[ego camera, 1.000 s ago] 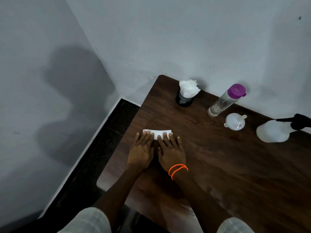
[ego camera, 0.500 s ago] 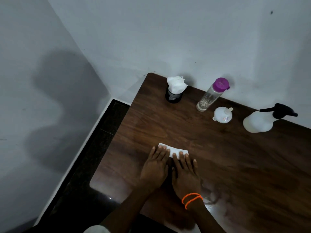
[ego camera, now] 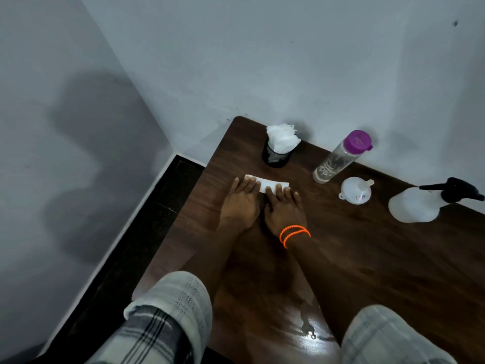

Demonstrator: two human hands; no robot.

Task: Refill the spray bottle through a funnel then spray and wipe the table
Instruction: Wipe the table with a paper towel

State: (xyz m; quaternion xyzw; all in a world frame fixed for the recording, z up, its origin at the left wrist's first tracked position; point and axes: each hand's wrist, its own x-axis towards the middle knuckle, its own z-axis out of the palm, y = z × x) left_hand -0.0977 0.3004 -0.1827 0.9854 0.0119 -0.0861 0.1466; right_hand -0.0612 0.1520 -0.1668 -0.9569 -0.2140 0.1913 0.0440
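A folded white tissue (ego camera: 273, 183) lies flat on the dark wooden table (ego camera: 367, 258). My left hand (ego camera: 240, 204) and my right hand (ego camera: 284, 210) press it side by side with straight fingers, covering its near edge. An orange bracelet circles my right wrist. The white spray bottle (ego camera: 417, 204) with a black trigger head stands at the right. A white funnel (ego camera: 355, 190) lies on the table beside a clear water bottle (ego camera: 338, 158) with a purple cap.
A black mesh cup (ego camera: 275, 156) stuffed with white tissues stands at the table's far left corner, just beyond the tissue. Wet streaks (ego camera: 309, 332) shine near the front edge. Walls close in behind and to the left; a dark floor lies past the table's left edge.
Both hands slid the tissue toward me, then pushed it away again toward the mesh cup. The bottles and funnel have stayed where they were.
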